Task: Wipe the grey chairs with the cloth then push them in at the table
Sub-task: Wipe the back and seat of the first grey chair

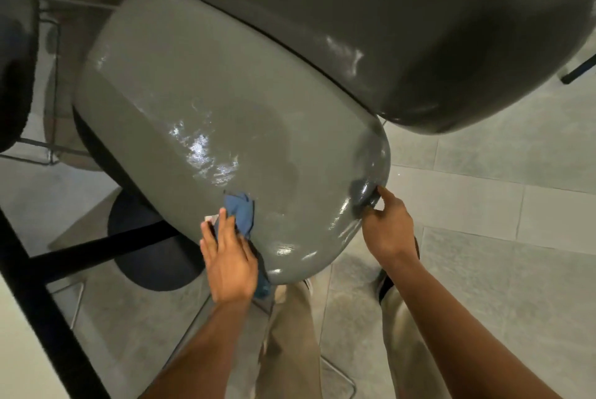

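Left hand point(227, 264) pressing cloth point(240, 211), grey chair point(200, 92)

Cloth point(240, 212): largely covered by the left hand point(229, 264); 1 blue corner shows.
Chair backrest point(403, 21): cut by the top and right edges.
Right hand point(388, 227): fingertips hidden under the seat point(209, 101) rim.
Table point(19, 343): cropped at the left edge.
Second chair point(16, 53): mostly out of frame.
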{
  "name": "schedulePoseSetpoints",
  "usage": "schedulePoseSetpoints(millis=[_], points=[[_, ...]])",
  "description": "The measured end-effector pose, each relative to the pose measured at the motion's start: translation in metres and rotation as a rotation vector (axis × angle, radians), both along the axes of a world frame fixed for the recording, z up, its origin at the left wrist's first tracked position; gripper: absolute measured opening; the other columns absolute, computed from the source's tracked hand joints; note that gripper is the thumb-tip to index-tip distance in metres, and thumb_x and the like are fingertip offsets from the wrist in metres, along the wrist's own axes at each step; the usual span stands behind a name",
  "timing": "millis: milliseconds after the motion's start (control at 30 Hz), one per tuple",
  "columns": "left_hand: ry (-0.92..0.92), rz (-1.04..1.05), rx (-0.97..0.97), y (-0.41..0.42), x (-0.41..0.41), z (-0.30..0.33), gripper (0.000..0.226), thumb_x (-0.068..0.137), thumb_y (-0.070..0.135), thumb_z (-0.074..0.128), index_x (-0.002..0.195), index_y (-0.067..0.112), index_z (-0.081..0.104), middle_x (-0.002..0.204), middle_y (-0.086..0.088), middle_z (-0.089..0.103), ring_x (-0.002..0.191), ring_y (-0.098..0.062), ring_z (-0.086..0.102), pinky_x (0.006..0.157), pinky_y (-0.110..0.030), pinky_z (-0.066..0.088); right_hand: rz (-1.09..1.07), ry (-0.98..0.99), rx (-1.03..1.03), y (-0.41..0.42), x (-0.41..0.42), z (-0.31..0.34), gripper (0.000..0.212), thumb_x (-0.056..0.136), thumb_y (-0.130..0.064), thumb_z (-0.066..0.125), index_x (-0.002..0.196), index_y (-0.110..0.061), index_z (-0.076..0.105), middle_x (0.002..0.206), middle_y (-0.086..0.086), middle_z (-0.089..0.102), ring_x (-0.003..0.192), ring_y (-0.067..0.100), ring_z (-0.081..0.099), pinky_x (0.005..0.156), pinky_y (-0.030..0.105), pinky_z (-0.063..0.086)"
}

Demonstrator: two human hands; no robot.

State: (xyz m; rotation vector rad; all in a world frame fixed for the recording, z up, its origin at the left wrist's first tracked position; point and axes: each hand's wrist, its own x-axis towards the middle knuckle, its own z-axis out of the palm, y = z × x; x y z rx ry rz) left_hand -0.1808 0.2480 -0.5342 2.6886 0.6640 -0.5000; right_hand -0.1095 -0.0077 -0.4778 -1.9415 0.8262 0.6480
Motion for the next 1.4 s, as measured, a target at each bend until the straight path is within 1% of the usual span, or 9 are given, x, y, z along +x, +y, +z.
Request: schedulePoseSetpoints(millis=[133,300,533,667,900,1000,1167,1333,1400], points=[[-0.134,-0.157,-0.094,-0.044,0.046,-0.010,0.050,0.095,-0.001,0.050,0.144,0.012,0.049,0.164,-0.004,0.036,0.155,-0.038,0.016,0.124,-0.056,0.022,0.158,-0.078,-0.120,0.018,0.002,0.000,0.055,0.100,-0.024,0.057,0.152,-0.022,0.040,0.159,0.004,0.030,0.137,0.030,0.046,0.113,0.043,0.039],[-0.166,-0.492,-0.133,-0.069,0.012,-0.004,0.053,0.098,0.009,0.055,0.149,0.020,0.049,0.166,0.008,0.032,0.156,-0.033,0.020,0.125,-0.053,0.023,0.377,-0.183,-0.222,0.051,0.023,-0.005,0.056,0.097,-0.017,0.059,0.150,-0.012,0.042,0.161,0.014,0.028,0.148,0.038,0.028,0.118,0.056,0.031],[-0.050,-0.032,0.098,0.057,0.062,-0.017,0.050,0.105,0.023,0.032,0.153,0.018,0.044,0.167,-0.001,0.029,0.156,-0.040,0.016,0.126,-0.056,0.014,0.688,-0.111,-0.243,0.097,0.061,-0.012,0.071,0.102,-0.028,0.050,0.162,-0.022,0.014,0.169,0.001,-0.005,0.156,0.028,-0.011,0.126,0.049,0.001],[-0.190,0.076,0.062,0.066,0.151,-0.027,0.053,0.105,0.011,0.040,0.157,0.016,0.034,0.170,-0.002,0.020,0.158,-0.037,0.004,0.128,-0.051,0.007,0.719,-0.116,-0.264,0.123,0.079,-0.018,0.076,0.098,-0.027,0.055,0.162,-0.022,0.014,0.169,0.000,-0.005,0.156,0.028,-0.011,0.126,0.050,0.002],[-0.223,-0.518,-0.048,0.046,0.119,-0.035,0.049,0.102,0.015,0.047,0.151,0.020,0.049,0.165,0.002,0.034,0.156,-0.037,0.020,0.126,-0.054,0.017,0.693,-0.177,-0.314,0.152,0.126,-0.031,0.074,0.095,-0.021,0.058,0.160,-0.019,0.022,0.170,0.002,0.003,0.156,0.031,-0.004,0.124,0.058,0.011],[-0.149,-0.331,0.078,0.093,0.103,-0.030,0.047,0.106,0.027,0.036,0.152,0.024,0.046,0.167,0.005,0.029,0.155,-0.037,0.021,0.124,-0.057,0.021,0.731,-0.183,-0.344,0.161,0.143,-0.034,0.080,0.094,-0.030,0.064,0.161,-0.022,0.021,0.170,-0.001,0.000,0.156,0.030,-0.003,0.123,0.059,0.013],[-0.221,0.261,0.082,0.119,0.195,-0.030,0.049,0.110,0.023,0.032,0.158,0.021,0.033,0.171,0.001,0.016,0.158,-0.035,0.001,0.128,-0.053,0.003,0.818,-0.121,-0.316,0.179,0.157,-0.039,0.092,0.093,-0.038,0.067,0.162,-0.023,0.009,0.169,-0.005,-0.013,0.156,0.027,-0.012,0.124,0.057,0.007],[-0.305,-0.166,0.010,0.089,0.215,-0.043,0.051,0.103,0.012,0.045,0.154,0.021,0.043,0.168,0.002,0.028,0.158,-0.037,0.009,0.126,-0.056,0.013,0.834,-0.111,-0.345,0.189,0.168,-0.049,0.105,0.086,-0.045,0.074,0.162,-0.026,0.004,0.169,-0.004,-0.016,0.156,0.029,-0.011,0.123,0.059,0.009],[-0.262,-0.151,0.033,0.094,0.193,-0.042,0.050,0.105,0.018,0.043,0.154,0.026,0.040,0.169,0.005,0.025,0.158,-0.035,0.009,0.127,-0.056,0.011,0.841,-0.071,-0.344,0.191,0.171,-0.050,0.114,0.082,-0.051,0.076,0.162,-0.026,-0.001,0.168,-0.004,-0.018,0.155,0.030,-0.012,0.123,0.060,0.010]])
